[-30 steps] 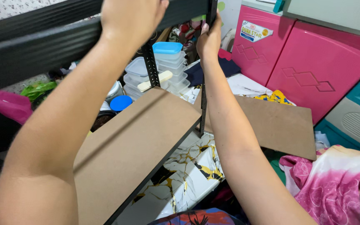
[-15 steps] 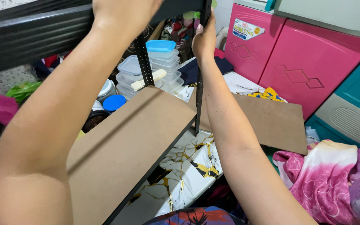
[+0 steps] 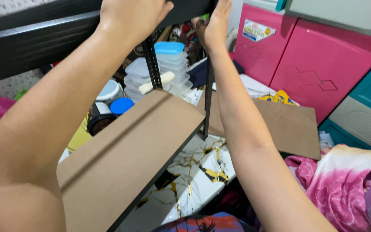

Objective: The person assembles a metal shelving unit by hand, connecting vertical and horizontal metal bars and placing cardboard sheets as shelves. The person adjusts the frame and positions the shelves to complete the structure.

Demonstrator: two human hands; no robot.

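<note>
Gripping the black metal beam at the top of the shelf frame, the left hand has its fingers wrapped over it, and the right hand is clamped where the beam meets the black upright post, seemingly steadying that corner. Below the beam sits a brown shelf board; behind the post, a stack of clear plastic boxes with a blue lid, contents unclear, beside a dark-filled jar.
</note>
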